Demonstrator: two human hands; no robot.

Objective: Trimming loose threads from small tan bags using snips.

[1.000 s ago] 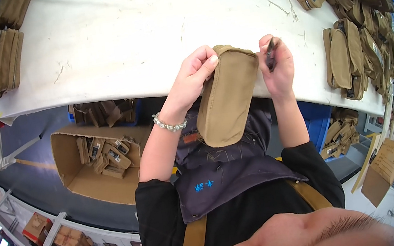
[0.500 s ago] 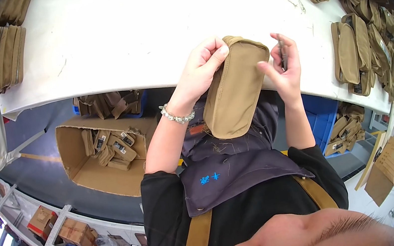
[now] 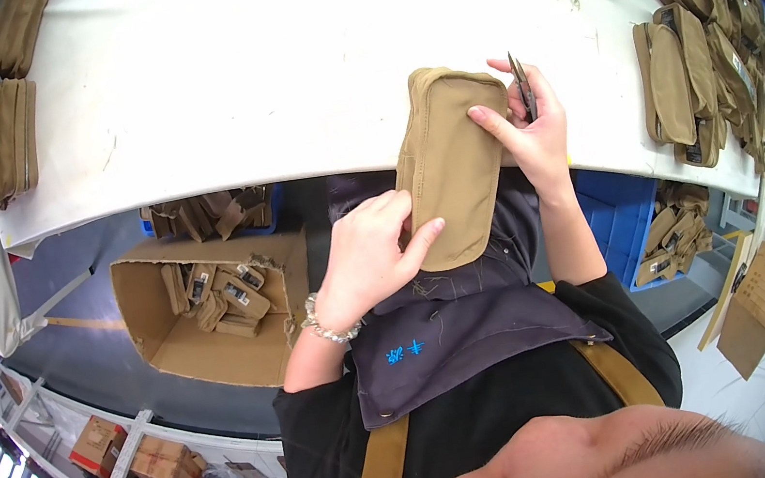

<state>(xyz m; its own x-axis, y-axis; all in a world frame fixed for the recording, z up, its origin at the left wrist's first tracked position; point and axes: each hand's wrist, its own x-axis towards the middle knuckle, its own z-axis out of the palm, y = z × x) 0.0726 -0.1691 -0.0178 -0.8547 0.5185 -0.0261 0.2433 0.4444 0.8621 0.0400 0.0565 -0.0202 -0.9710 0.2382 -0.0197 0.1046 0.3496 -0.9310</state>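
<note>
A tan fabric pouch (image 3: 460, 164) with a rounded end tilts in front of me, at the near edge of the white table. My left hand (image 3: 370, 255) is closed on its lower left side, thumb on the face and fingers behind the edge. At the upper right edge, my right hand (image 3: 534, 134) pinches the pouch, thumb on its face. Small dark thread snips (image 3: 524, 90) sit in that same hand, points upward and apart from the cloth. The fingertips behind the pouch are hidden.
Stacked tan pouches (image 3: 3, 146) stand at the table's left end; more pouches (image 3: 688, 83) heap at the right. Below the table edge are an open cardboard box (image 3: 183, 350) with pouches and a blue bin (image 3: 609, 217). Loose threads lie on the white tabletop (image 3: 234, 84).
My left hand has moved from the pouch's top down to its lower left side. My right hand, apart from the pouch before, now grips its upper right edge. The snips' points now show.
</note>
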